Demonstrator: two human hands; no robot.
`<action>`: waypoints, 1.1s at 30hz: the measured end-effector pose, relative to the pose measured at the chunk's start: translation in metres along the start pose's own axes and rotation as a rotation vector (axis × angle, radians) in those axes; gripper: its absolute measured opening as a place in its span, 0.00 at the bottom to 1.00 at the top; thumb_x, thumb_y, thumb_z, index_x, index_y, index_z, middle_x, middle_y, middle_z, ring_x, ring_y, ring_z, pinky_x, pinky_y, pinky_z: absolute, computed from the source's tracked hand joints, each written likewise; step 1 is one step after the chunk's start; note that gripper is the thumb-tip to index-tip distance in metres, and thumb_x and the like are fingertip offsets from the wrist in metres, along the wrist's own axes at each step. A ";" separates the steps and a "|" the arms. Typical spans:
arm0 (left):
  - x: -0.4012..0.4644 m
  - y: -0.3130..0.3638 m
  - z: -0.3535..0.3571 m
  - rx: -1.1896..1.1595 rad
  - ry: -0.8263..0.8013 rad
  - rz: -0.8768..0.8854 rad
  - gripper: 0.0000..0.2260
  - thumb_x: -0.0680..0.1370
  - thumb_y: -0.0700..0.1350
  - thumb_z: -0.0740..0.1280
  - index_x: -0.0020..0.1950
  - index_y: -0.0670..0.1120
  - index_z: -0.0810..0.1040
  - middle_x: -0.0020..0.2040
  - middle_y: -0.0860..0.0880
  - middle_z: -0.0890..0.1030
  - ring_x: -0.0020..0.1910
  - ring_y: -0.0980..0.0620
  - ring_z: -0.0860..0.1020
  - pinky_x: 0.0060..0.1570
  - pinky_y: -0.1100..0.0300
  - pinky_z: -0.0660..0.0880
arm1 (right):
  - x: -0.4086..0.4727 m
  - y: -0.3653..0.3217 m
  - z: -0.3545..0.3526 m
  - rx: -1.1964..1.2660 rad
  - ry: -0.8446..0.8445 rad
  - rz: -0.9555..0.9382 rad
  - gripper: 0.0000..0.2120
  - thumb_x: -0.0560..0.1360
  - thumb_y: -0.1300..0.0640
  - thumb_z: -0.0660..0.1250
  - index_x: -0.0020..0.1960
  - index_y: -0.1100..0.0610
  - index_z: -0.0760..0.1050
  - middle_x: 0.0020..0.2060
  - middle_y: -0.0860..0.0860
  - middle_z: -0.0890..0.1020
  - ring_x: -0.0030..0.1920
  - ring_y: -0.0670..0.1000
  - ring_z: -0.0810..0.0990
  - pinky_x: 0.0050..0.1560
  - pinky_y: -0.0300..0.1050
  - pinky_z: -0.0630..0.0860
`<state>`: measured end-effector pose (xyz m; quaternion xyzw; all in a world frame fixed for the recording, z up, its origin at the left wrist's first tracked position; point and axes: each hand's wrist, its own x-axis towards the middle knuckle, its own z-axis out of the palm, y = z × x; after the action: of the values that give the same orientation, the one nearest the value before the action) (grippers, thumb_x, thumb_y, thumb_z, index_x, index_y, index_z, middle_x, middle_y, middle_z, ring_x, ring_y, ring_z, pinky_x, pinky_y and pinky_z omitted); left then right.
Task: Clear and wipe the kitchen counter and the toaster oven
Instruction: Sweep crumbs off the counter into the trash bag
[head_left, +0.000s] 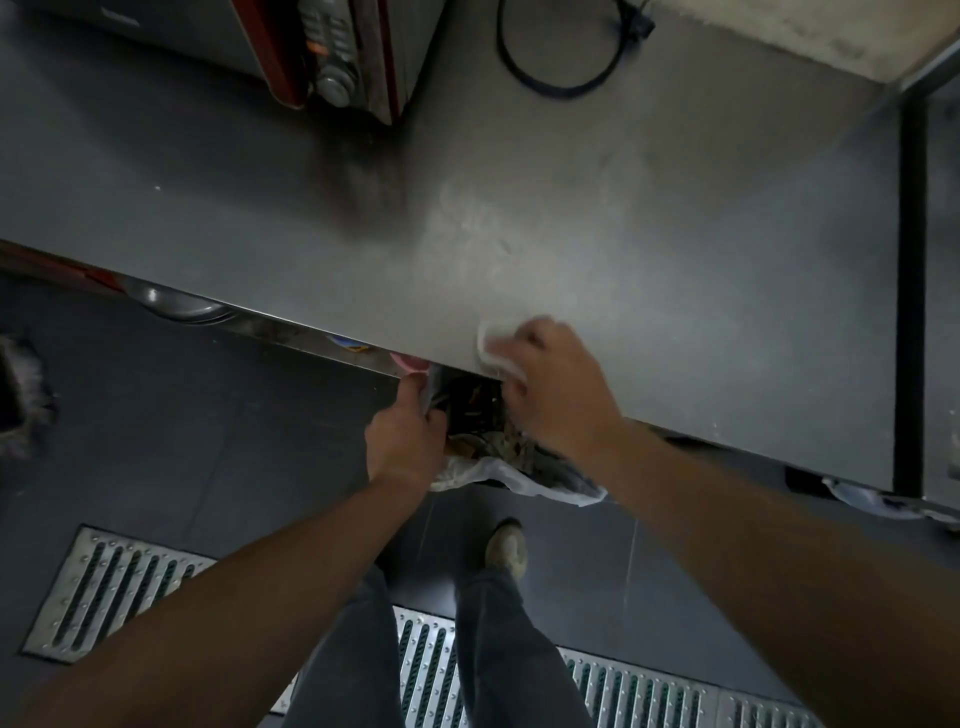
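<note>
Sweeping crumbs off the counter (675, 234) edge is the step I judge to be in hand. Far left at the back stands the toaster oven (332, 52). My left hand (405, 441) pinches the rim of a plastic rubbish bag (498, 467) below the edge; my right hand (550, 384) grips a white cloth (491, 348) at the lip. Next I'd draw the cloth over the edge, keeping the bag's mouth beneath.

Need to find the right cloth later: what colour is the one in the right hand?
White; the cloth shows in the head view, held by the right hand.
</note>
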<state>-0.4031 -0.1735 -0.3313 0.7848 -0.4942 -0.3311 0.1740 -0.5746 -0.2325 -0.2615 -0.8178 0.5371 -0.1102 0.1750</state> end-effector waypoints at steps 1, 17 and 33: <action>0.001 0.001 -0.001 0.003 -0.008 -0.005 0.18 0.77 0.42 0.65 0.67 0.49 0.72 0.46 0.36 0.82 0.45 0.32 0.79 0.41 0.49 0.72 | -0.018 -0.006 0.005 0.010 -0.036 -0.051 0.17 0.71 0.61 0.67 0.60 0.56 0.81 0.51 0.56 0.77 0.51 0.59 0.76 0.50 0.48 0.75; -0.001 0.006 0.002 0.010 -0.033 -0.030 0.19 0.78 0.43 0.64 0.69 0.49 0.70 0.46 0.35 0.82 0.44 0.33 0.79 0.42 0.49 0.76 | 0.008 0.065 -0.036 -0.076 0.192 0.400 0.17 0.72 0.61 0.65 0.61 0.57 0.80 0.53 0.60 0.76 0.50 0.64 0.77 0.51 0.50 0.75; -0.014 0.002 0.005 0.039 -0.025 0.020 0.20 0.77 0.43 0.65 0.69 0.47 0.71 0.46 0.35 0.82 0.44 0.32 0.80 0.44 0.44 0.78 | 0.014 0.062 -0.049 -0.053 0.282 0.290 0.16 0.73 0.64 0.65 0.59 0.59 0.80 0.52 0.59 0.77 0.53 0.61 0.76 0.51 0.46 0.72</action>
<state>-0.4117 -0.1619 -0.3291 0.7789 -0.5104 -0.3294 0.1557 -0.6396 -0.2757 -0.2421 -0.7127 0.6711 -0.1829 0.0906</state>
